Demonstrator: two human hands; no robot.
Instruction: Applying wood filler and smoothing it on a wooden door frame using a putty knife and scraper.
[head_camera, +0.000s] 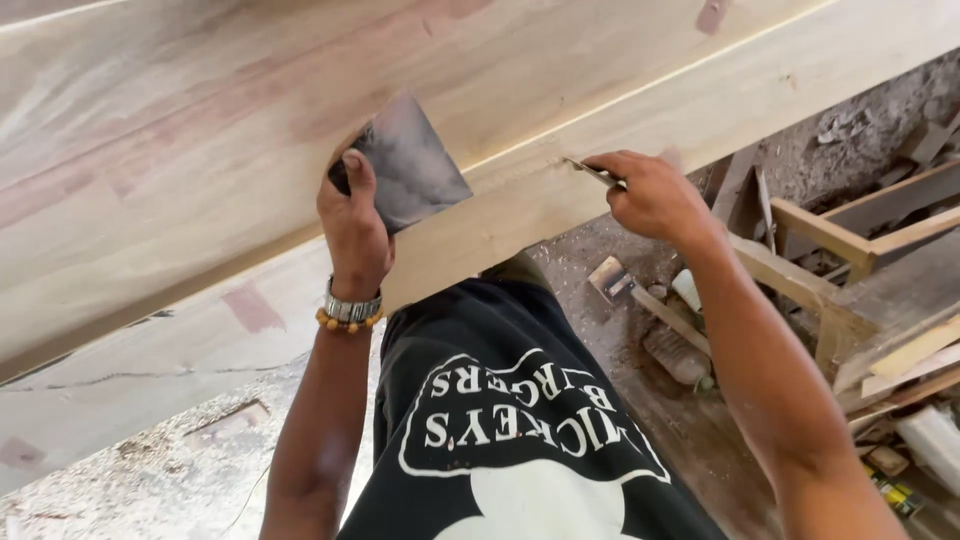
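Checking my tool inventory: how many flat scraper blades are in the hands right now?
2. A wide dark blade in the left hand lies against the wooden board; a thin blade in the right hand touches its edge. Others may lie hidden.

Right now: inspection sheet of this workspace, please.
Surface: large pale wooden panel, reddish filler patches, a thinner edge strip along its front.
Job's things: flat grey square sheet in left hand; thin metal blade in right hand, tip at the panel's edge.
Clutter: wood offcuts and a scraper on the dusty floor at right.
Grippers: both hands closed on their tools; left wrist wears a watch and beads.
Cables: nothing seen.
Surroundings: sawdust-covered ground.
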